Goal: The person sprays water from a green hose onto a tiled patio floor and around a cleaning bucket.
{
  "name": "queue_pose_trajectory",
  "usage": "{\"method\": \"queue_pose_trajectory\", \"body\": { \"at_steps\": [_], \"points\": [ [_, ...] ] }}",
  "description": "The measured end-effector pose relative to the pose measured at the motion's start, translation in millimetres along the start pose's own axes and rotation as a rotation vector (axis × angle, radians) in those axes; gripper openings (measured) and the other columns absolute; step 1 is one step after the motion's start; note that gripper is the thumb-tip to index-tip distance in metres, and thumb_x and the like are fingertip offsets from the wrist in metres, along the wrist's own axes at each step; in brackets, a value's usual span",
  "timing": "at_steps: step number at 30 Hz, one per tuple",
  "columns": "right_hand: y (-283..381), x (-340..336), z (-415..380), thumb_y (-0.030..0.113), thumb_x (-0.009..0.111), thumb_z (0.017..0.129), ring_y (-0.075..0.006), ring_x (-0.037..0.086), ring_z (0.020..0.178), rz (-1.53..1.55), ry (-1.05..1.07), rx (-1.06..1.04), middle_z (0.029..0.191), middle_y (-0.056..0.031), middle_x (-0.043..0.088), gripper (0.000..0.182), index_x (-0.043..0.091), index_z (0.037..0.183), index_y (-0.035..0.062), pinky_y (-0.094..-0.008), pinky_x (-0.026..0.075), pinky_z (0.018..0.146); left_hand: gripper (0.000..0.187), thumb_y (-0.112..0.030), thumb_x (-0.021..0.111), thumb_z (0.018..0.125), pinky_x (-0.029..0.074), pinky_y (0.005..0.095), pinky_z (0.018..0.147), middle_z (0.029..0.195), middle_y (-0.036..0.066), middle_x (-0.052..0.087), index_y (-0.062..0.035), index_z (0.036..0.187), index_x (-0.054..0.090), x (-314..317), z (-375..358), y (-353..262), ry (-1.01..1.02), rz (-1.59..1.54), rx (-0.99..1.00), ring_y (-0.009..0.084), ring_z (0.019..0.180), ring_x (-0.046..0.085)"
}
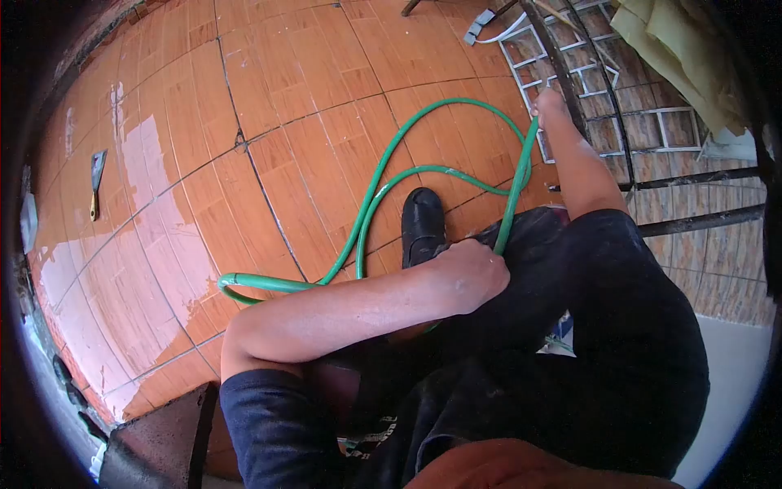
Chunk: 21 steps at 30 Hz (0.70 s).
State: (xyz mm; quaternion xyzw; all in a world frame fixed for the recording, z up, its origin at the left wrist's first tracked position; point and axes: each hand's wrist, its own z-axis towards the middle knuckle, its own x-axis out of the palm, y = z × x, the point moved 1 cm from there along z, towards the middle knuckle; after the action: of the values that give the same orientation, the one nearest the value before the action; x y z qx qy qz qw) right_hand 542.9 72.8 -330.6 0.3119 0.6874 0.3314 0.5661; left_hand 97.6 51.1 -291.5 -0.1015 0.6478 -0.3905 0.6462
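A green hose [515,191] runs taut between my two hands. My left hand [476,275] is closed around it in front of my body, with the back of the hand turned up. Further out to the right, my right hand [550,107] grips the hose near the tile panel, its fingers mostly hidden behind the hand. The rest of the hose loops over the orange tiled floor and passes under my left forearm. Between the loops and my left hand shows a black shoe [423,220].
A scraper [96,183] lies on the wet, shiny floor [163,261] at the left. Dark metal bars [692,220] cross the right side over tiles with white strips [599,134]. A yellowish cloth [680,57] hangs at upper right; a dark block [155,436] stands at lower left.
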Motion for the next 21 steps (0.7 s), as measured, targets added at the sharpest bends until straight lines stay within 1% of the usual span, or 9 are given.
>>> {"method": "queue_pose_trajectory", "body": {
  "at_steps": [1, 2, 5, 7, 13, 15, 16, 18, 21],
  "points": [
    [2, -2, -7, 0.009, 0.041, 0.088, -0.0209, 0.049, 0.048, 0.003, 0.028, 0.017, 0.069, -0.0147, 0.053, 0.016, 0.053, 0.09, 0.0, -0.0345, 0.033, 0.038, 0.012, -0.009, 0.062, 0.078, 0.057, 0.0421, 0.069, 0.082, 0.017, 0.069, 0.0001, 0.084, 0.068, -2, -1, -3, 0.02, -0.002, 0.02, 0.0316, 0.084, 0.07],
    [2, 0, -14, 0.012, 0.044, 0.088, -0.0161, 0.039, 0.042, 0.045, -0.013, -0.006, 0.058, -0.0071, 0.041, 0.013, 0.051, 0.084, 0.0014, -0.0303, 0.029, 0.035, 0.013, -0.008, 0.063, 0.078, 0.057, 0.0421, 0.069, 0.084, 0.017, 0.07, 0.0003, 0.085, 0.068, -6, -1, -6, 0.037, -0.005, 0.037, 0.0317, 0.085, 0.07],
    [-7, 0, -5, 0.01, 0.042, 0.089, -0.0158, 0.038, 0.042, 0.14, 0.037, 0.03, 0.058, -0.0066, 0.04, 0.013, 0.051, 0.086, 0.0013, -0.0299, 0.029, 0.035, 0.014, -0.009, 0.064, 0.077, 0.058, 0.0417, 0.071, 0.086, 0.016, 0.07, 0.0, 0.088, 0.069, -19, -7, -12, 0.128, 0.001, -0.037, 0.032, 0.087, 0.07],
    [-9, 3, -7, 0.01, 0.041, 0.09, -0.0158, 0.041, 0.044, 0.169, 0.055, 0.015, 0.06, -0.0069, 0.042, 0.014, 0.05, 0.086, 0.0016, -0.0297, 0.029, 0.035, 0.015, -0.008, 0.066, 0.077, 0.058, 0.0402, 0.072, 0.089, 0.015, 0.071, -0.0009, 0.09, 0.07, -19, -10, -12, 0.122, 0.017, -0.072, 0.0311, 0.087, 0.07],
    [-8, 13, -16, 0.012, 0.042, 0.091, -0.0155, 0.043, 0.045, 0.032, -0.003, 0.045, 0.063, -0.0065, 0.043, 0.014, 0.051, 0.091, 0.0018, -0.0295, 0.031, 0.036, 0.014, -0.008, 0.067, 0.077, 0.058, 0.0382, 0.07, 0.089, 0.012, 0.071, -0.0032, 0.089, 0.072, -17, -11, -6, 0.085, 0.068, -0.071, 0.0295, 0.086, 0.071],
    [-16, 19, -2, 0.011, 0.04, 0.09, -0.0192, 0.047, 0.047, -0.008, -0.059, 0.027, 0.067, -0.0129, 0.051, 0.017, 0.054, 0.088, 0.0015, -0.0334, 0.03, 0.037, 0.013, -0.008, 0.066, 0.077, 0.058, 0.0378, 0.07, 0.088, 0.012, 0.071, -0.0037, 0.088, 0.072, -17, -9, -6, 0.097, 0.078, -0.045, 0.029, 0.086, 0.071],
    [-18, 18, -1, 0.011, 0.04, 0.09, -0.0192, 0.047, 0.047, -0.007, -0.062, 0.03, 0.067, -0.0129, 0.051, 0.017, 0.054, 0.088, 0.0015, -0.0334, 0.03, 0.037, 0.013, -0.008, 0.067, 0.077, 0.058, 0.0377, 0.07, 0.088, 0.011, 0.071, -0.0039, 0.088, 0.072, -17, -8, -6, 0.098, 0.079, -0.048, 0.0287, 0.086, 0.071],
    [-18, 19, -1, 0.011, 0.041, 0.09, -0.0151, 0.042, 0.045, 0.05, 0.01, 0.025, 0.064, -0.0063, 0.043, 0.014, 0.051, 0.093, 0.0012, -0.0292, 0.031, 0.035, 0.012, -0.009, 0.067, 0.077, 0.058, 0.0376, 0.069, 0.088, 0.011, 0.071, -0.004, 0.087, 0.072, -16, -8, -5, 0.098, 0.081, -0.051, 0.0284, 0.086, 0.071],
    [-16, 20, -9, 0.011, 0.042, 0.09, -0.0146, 0.042, 0.044, 0.073, -0.004, 0.004, 0.062, -0.0057, 0.042, 0.011, 0.049, 0.087, 0.0037, -0.0291, 0.031, 0.035, 0.014, -0.008, 0.067, 0.077, 0.058, 0.0382, 0.069, 0.089, 0.011, 0.072, -0.0034, 0.089, 0.072, -16, -7, -3, 0.052, 0.097, 0.01, 0.0289, 0.087, 0.071]
  ]
}}
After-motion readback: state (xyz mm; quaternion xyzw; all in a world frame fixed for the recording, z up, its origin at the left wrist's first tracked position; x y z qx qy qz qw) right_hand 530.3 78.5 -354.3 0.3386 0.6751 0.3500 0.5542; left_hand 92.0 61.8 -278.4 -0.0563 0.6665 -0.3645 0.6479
